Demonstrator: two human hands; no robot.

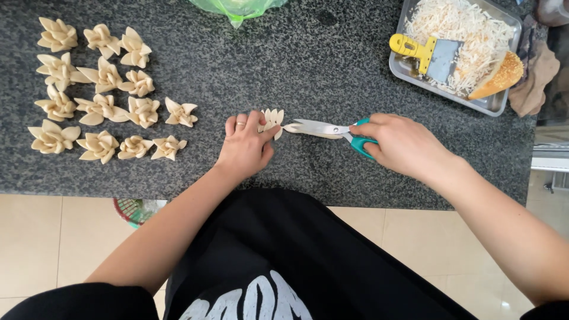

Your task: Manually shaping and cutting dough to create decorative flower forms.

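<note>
Fifteen finished dough flowers (101, 89) left; one dough piece (272, 118), one scissors (332, 130).

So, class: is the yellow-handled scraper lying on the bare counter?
No, the yellow-handled scraper lies inside the metal tray, on the shredded white filling.

Black printed shirt, ringed left hand (244, 145)
</note>
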